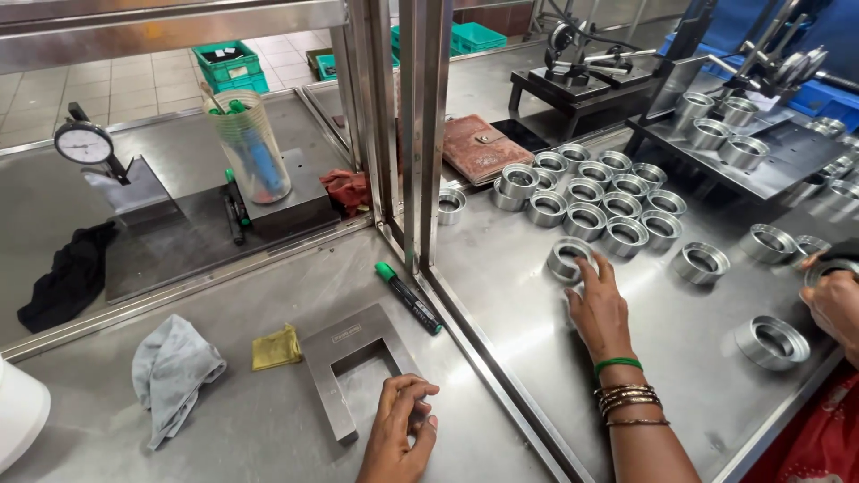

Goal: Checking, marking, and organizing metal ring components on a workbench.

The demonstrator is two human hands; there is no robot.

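Steel ring [569, 259] under right-hand fingertips.
Right hand [598, 309] touched the short cylindrical ring at twelve o'clock, fingers spread, gripping nothing; left hand [398, 429] rested curled against the grey U-shaped metal block [344, 358].

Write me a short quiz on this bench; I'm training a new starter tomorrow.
1. True or false: the right hand touches a metal ring.
2. What colour is the cap of the marker pen? A red, B green, C blue.
3. Which thing lies nearest the left hand?
Key: 1 true; 2 B; 3 the U-shaped metal block.
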